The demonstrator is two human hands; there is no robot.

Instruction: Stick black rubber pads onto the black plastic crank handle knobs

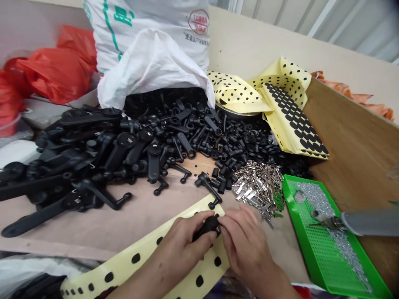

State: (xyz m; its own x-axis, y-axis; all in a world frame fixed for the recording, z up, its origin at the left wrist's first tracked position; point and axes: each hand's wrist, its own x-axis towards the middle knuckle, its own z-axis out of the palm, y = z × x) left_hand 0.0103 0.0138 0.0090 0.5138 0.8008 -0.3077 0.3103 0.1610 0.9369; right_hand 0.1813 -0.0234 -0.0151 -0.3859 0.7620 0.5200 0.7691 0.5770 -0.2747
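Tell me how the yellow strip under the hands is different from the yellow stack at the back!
The strip has spaced black dots; the stack has dots packed tightly. The strip looks like one thin layer; the stack looks thick, layered. Both are yellow with black dots.

I grip a small part [209,227] of black, matt plastic. Beside the smooth plastic green tray [324,251], metal clips [256,187] shine; farther left of it, crank handles [153,164] are satin black plastic. Beyond the tray, the dotted sheets [294,118] look like smooth paper, the board [352,137] like wood.
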